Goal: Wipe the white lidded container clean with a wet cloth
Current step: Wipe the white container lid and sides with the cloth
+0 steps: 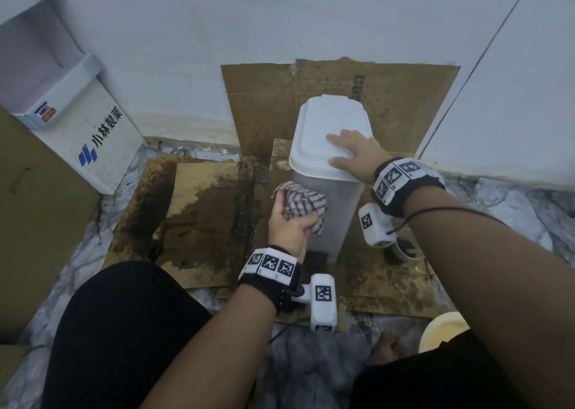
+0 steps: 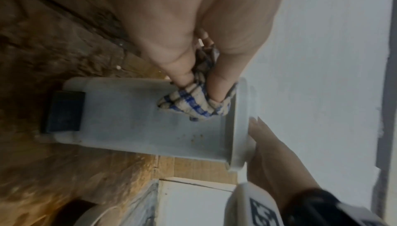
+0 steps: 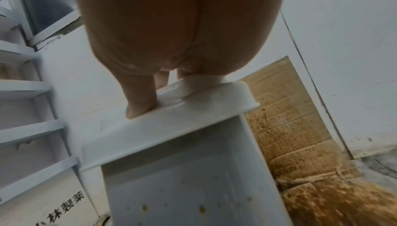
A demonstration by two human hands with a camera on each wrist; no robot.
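A tall white lidded container stands upright on stained cardboard on the floor. My right hand lies flat on its lid, fingers straight, thumb at the near rim. My left hand grips a bunched blue-checked cloth and holds it against the container's left side just under the lid. In the left wrist view the cloth touches the side wall, which carries small brown specks. The right wrist view shows the lid under my fingers and brown spots on the wall below.
A white printed box leans at the left by a brown carton. A small dark-rimmed cup sits right of the container, and a pale round bowl is near my right arm. White walls close the back.
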